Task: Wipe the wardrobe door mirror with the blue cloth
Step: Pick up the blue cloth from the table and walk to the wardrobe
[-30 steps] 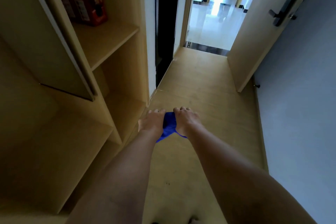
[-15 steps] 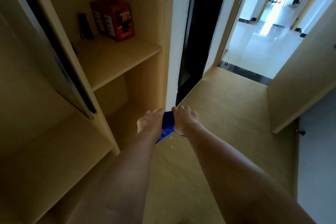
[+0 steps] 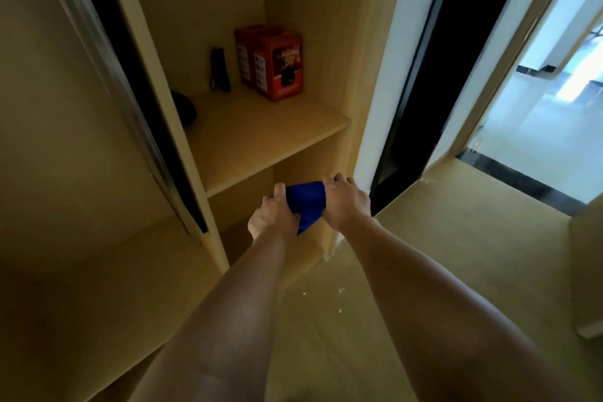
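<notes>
I am watching both arms reaching forward and down, the two hands meeting in front of the open wardrobe. The left hand (image 3: 272,217) is gripping the left side of the blue cloth (image 3: 306,204), fingers curled tight into the fabric; the right hand (image 3: 344,201) is clamping the right side, fingers folded over the top edge. The cloth is stretching between them, bunched, one corner hanging down below the hands, held in the air just in front of the lower compartment. To the left, the wardrobe door (image 3: 107,75) is standing edge-on to me, a thin bright strip running down it; I cannot tell whether that is the mirror face. On the shelf (image 3: 261,134) a red box (image 3: 270,62) is sitting upright, a slim dark object (image 3: 219,68) just beside it. Wooden floor (image 3: 456,238) is lying to the right.
</notes>
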A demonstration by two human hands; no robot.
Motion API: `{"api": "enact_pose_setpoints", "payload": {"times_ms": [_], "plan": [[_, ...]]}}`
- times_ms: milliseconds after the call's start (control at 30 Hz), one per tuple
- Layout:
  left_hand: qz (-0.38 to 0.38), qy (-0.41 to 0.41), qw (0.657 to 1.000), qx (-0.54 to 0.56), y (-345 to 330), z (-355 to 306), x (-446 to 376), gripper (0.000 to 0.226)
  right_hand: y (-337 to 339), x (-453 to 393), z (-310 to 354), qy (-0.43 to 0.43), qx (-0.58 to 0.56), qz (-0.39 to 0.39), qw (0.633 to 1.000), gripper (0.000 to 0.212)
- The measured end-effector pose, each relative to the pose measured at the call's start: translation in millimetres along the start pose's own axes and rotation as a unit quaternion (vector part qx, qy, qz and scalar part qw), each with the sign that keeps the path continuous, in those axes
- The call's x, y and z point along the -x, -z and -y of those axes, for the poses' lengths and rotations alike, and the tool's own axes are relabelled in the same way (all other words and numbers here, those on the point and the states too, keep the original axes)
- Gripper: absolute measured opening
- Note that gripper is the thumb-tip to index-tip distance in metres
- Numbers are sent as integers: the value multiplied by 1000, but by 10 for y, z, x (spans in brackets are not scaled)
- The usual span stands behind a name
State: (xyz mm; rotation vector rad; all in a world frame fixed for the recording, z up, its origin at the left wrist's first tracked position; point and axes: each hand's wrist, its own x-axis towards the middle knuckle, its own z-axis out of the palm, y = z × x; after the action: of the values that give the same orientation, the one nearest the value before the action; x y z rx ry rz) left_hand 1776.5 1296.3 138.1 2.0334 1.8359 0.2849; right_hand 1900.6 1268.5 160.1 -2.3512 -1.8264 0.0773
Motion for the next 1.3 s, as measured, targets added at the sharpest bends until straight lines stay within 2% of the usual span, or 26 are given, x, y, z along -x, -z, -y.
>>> {"api": "enact_pose_setpoints", "payload": {"times_ms": [133, 267, 367, 500, 567, 633, 733, 800, 900, 967, 1067, 1100, 1167, 1233, 1300], "plan": [[-27, 25, 994, 103, 159, 0, -442, 64, 108, -508, 210, 26, -5, -11, 1000, 50], [-52, 35, 968, 244, 312, 1, -826, 66, 123, -914, 387, 41, -16, -27, 999, 52], [-72, 83, 911, 398, 423, -5, -1084, 65, 118, -1172, 503, 49, -32, -38, 998, 49], [-93, 110, 843, 518, 612, -44, -1442, 72, 178, -1576, 619, 74, -33, -70, 994, 50], [-77, 129, 792, 592, 730, -110, -1602, 82, 226, -1815, 670, 93, -37, -79, 992, 54], [-66, 155, 751, 639, 821, -172, -1759, 92, 256, -2038, 716, 108, -36, -84, 990, 58], [-71, 184, 719, 666, 891, -202, -2096, 93, 223, -2377, 779, 128, -55, -102, 985, 66], [-94, 198, 733, 644, 904, -138, -2307, 84, 144, -2547, 830, 142, -79, -116, 980, 65], [-147, 215, 790, 555, 795, 36, -2547, 80, -49, -2788, 917, 181, -82, -102, 975, 62], [-149, 229, 829, 489, 633, 191, -2594, 75, -216, -2869, 962, 210, -55, -45, 975, 63], [-109, 280, 881, 366, 362, 440, -2594, 66, -508, -2906, 995, 260, 27, 100, 960, 67], [-104, 288, 894, 326, 311, 494, -2590, 65, -576, -2893, 994, 272, 53, 114, 954, 66], [-124, 290, 916, 249, 286, 531, -2597, 64, -623, -2880, 992, 287, 88, 67, 952, 56], [-139, 293, 922, 212, 306, 506, -2622, 63, -612, -2893, 1015, 292, 114, 11, 950, 42], [-134, 295, 924, 201, 326, 467, -2634, 62, -583, -2915, 1048, 282, 114, 5, 953, 37]]}}
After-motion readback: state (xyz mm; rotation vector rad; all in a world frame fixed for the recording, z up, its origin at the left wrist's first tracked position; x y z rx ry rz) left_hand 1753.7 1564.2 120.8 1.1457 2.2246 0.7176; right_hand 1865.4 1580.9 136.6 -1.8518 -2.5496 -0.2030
